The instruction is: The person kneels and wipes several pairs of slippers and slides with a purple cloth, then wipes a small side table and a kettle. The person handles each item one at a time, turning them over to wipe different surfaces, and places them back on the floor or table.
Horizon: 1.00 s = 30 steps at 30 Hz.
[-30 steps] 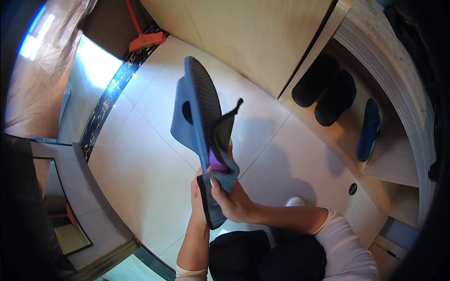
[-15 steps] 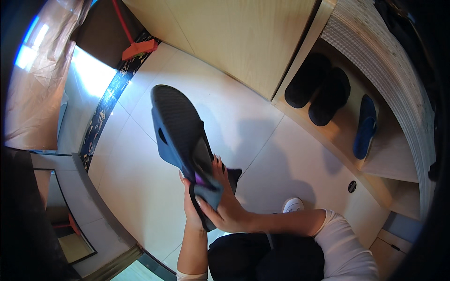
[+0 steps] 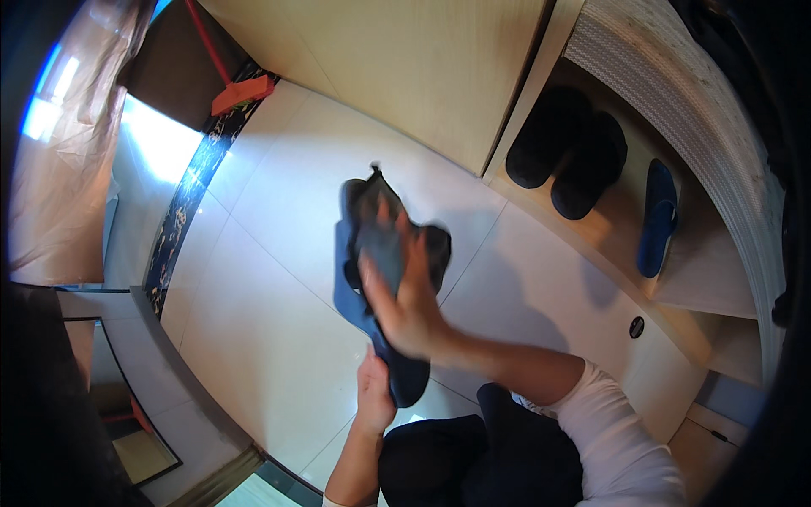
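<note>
A dark blue slipper (image 3: pixel 406 384) is held above the tiled floor, its long side pointing away from me. My left hand (image 3: pixel 374 392) grips its near end from the left. Over the far part, my right hand (image 3: pixel 411 306) is closed on a dark grey and black cloth (image 3: pixel 437 253) and presses it against the slipper. The right fingers are slightly blurred, and the cloth hides much of the far end of the slipper.
An open shoe cabinet shelf (image 3: pixel 530 191) on the right holds a pair of black slippers (image 3: pixel 589 169) and a blue slipper (image 3: pixel 658 220). An orange broom (image 3: pixel 242 95) stands at the far left. A low grey ledge (image 3: pixel 190 414) curves along the near left.
The slipper has turned and come nearer to me. My right hand has moved with the cloth from its near end to its far part, while my left hand keeps hold of the near end.
</note>
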Available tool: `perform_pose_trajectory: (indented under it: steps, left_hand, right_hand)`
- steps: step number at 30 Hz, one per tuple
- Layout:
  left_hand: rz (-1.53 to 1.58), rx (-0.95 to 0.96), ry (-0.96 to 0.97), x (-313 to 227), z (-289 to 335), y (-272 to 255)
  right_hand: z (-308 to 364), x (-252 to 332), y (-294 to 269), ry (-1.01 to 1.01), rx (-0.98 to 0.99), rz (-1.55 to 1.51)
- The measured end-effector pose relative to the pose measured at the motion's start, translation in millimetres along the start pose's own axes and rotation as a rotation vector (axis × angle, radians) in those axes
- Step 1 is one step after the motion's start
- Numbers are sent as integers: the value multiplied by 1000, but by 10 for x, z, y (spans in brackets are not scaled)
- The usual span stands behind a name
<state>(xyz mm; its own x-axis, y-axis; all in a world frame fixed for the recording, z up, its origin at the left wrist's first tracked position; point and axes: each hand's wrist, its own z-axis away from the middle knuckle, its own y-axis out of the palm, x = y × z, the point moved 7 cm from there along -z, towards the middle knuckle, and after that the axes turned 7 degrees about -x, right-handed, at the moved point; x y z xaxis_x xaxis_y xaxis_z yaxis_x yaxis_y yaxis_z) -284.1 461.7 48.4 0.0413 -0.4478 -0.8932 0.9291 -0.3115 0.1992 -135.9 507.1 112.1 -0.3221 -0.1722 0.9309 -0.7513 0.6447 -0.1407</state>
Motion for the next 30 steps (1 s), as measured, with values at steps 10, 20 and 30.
perform_pose_trajectory:
  steps: [10, 20, 30]
  left_hand:
    - [-32, 177, 6, -80, 133, -56]
    - [-212, 147, -164, -111, 61, -20]
    - [-399, 201, -83, -82, 72, 269]
  right_hand:
    - [-30, -42, 160, -171, 195, 99]
    - [-85, 5, -127, 69, -116, 14]
    - [-451, -935, -250, 806, 82, -439]
